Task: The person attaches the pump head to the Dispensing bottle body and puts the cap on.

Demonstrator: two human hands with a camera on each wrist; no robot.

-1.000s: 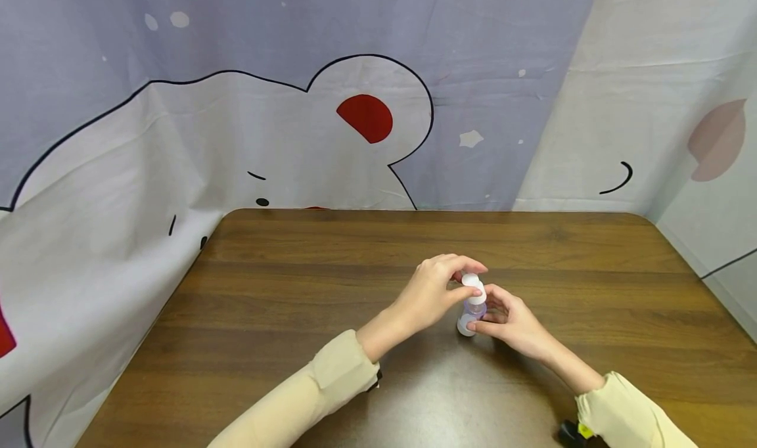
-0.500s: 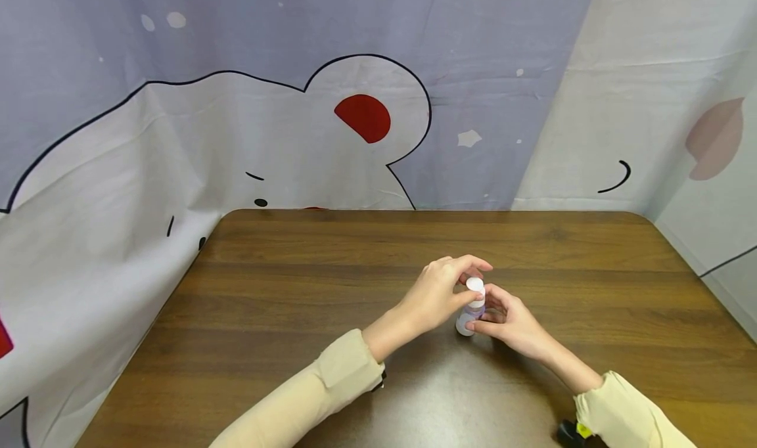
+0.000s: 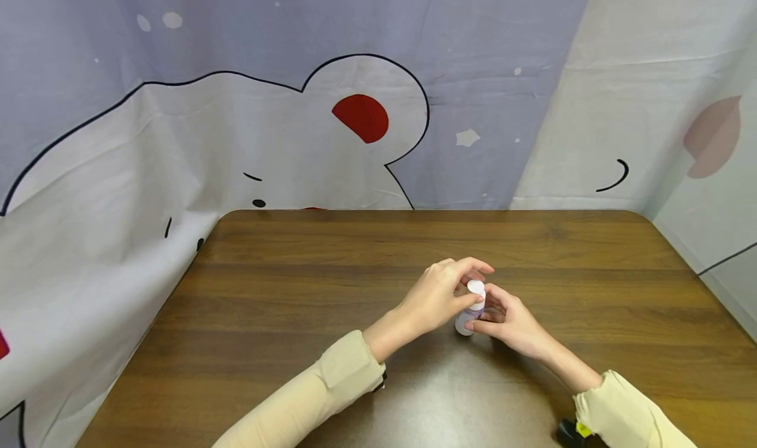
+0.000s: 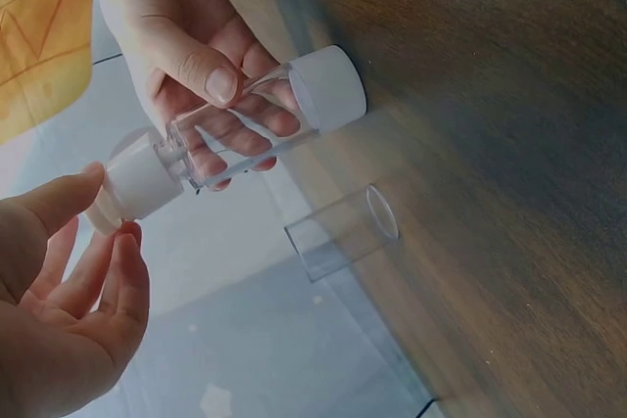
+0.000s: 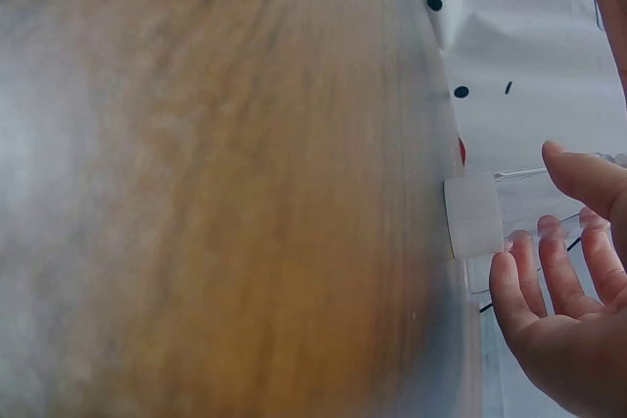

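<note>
A clear bottle (image 4: 240,139) with a white base (image 4: 328,88) stands upright on the wooden table. My right hand (image 3: 514,326) holds it around the body, thumb on one side and fingers on the other. Over the bottle's neck sits a white cap (image 4: 142,178), which my left hand (image 3: 434,297) pinches between thumb and fingertips. Part of the clear neck shows between cap and body in the left wrist view. In the right wrist view the bottle's white base (image 5: 473,215) rests by the table surface, below the right hand's fingers.
A clear, open-looking cylinder (image 4: 343,232) stands on the table close to the bottle; the head view does not show it. The brown wooden table (image 3: 331,251) ends at a printed cloth (image 3: 473,73) behind. A black and yellow object (image 3: 572,433) shows by the right sleeve.
My left hand has moved slightly right and down with the white cap, which has gone from tilted and higher to straighter and lower over the bottle's neck. My right hand stays in place.
</note>
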